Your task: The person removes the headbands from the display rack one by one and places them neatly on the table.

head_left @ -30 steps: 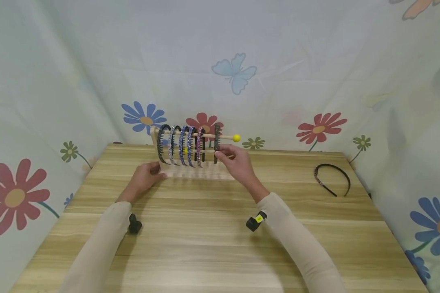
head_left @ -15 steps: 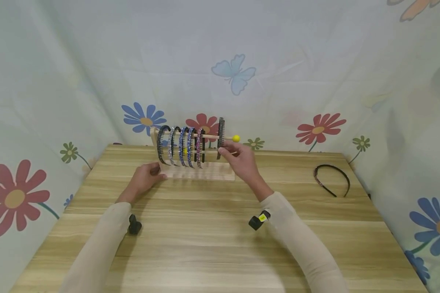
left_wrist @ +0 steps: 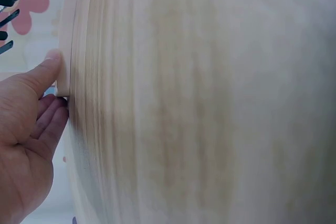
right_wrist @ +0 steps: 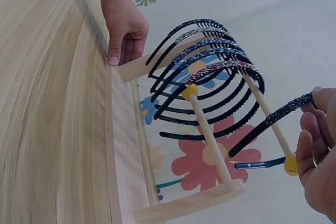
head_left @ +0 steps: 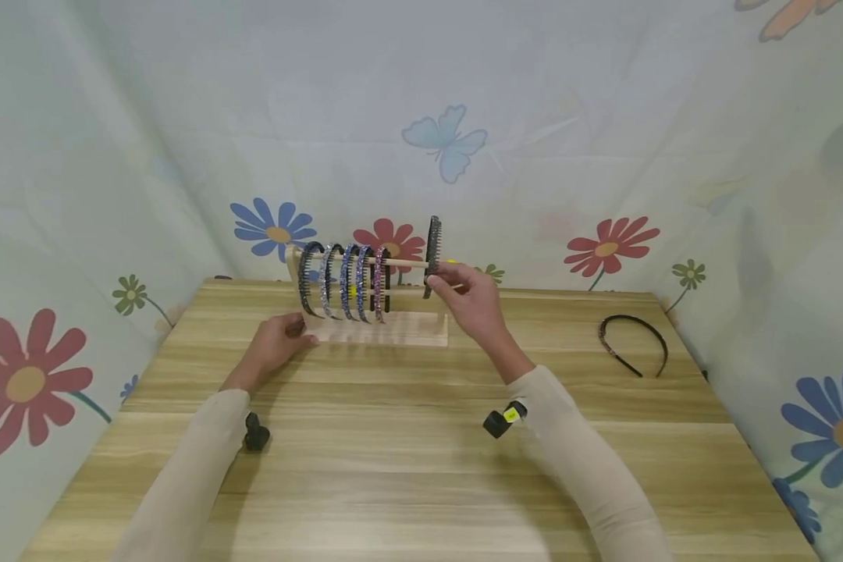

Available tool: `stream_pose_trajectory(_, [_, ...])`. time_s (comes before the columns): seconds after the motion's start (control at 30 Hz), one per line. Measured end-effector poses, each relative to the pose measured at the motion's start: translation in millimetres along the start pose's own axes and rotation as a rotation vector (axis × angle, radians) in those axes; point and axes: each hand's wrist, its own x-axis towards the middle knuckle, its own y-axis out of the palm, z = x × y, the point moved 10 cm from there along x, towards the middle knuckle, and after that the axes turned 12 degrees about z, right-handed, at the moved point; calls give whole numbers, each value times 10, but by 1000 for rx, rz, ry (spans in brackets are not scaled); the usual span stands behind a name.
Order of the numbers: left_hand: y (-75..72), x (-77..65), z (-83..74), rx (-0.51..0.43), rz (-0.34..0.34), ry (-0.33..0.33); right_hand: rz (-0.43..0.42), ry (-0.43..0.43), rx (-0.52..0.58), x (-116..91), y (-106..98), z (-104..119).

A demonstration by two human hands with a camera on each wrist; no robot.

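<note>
Head view: I see right hand (head_left: 476, 300) pinching dark headband (head_left: 432, 251) near tip of upper rod (head_left: 409, 263) on wooden rack (head_left: 386, 338); cannot tell whether loop encircles rod. Left hand (head_left: 274, 341) grips rack's left end. Five glittery headbands (head_left: 346, 282) hang there; stray headband (head_left: 603, 336) lies on table (head_left: 372, 460), well apart.

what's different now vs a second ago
The right hand has moved the dark headband it holds rightward and up, toward the yellow knob at the end of the upper rod. Nothing was newly grasped or released. The left hand stays holding the left end of the wooden stand; the other headbands there and the loose headband on the table look unmoved.
</note>
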Motion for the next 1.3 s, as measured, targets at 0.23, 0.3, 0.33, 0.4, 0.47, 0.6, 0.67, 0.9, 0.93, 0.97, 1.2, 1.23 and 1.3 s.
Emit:
stream_pose_trajectory(0.23, [5, -5, 11, 4, -7, 6, -30, -10, -22, -21, -125, 45])
stream_pose_trajectory(0.3, [6, 2, 14, -4, -6, 8, -38, -10, -30, -44, -170, 121])
stream_pose_trajectory(0.33, [6, 3, 16, -9, -6, 8, -41, -11, -27, -59, -191, 172])
stream_pose_trajectory(0.4, [8, 3, 16, -10, -3, 9, -43, -11, -22, -94, -231, 284])
stream_pose_trajectory(0.47, [5, 3, 20, -13, -3, 5, -46, -10, -30, -138, -270, 402])
stream_pose_trajectory(0.6, [1, 1, 15, -6, -5, 7, -64, -17, -61, -189, -354, 479])
stream_pose_trajectory(0.67, [4, 2, 10, -5, -2, 13, -76, -21, -76, -199, -396, 461])
stream_pose_trajectory(0.9, [13, 6, 19, -4, 5, 4, -96, -2, -79, -134, -518, 20])
stream_pose_trajectory(0.93, [13, 7, 21, -5, 7, 3, -97, 0, -80, -136, -533, -10])
stream_pose_trajectory(0.97, [15, 6, 22, -6, 12, 3, -99, 0, -78, -140, -548, -29])
stream_pose_trajectory(1.2, [15, 2, 30, -10, 19, 1, -129, 8, -74, -181, -641, -85])
stream_pose_trajectory(1.23, [13, 0, 27, -10, 17, 3, -135, 11, -76, -187, -653, -94])
stream_pose_trajectory(1.3, [13, -1, 24, -11, 16, 2, -147, 16, -79, -198, -678, -110])
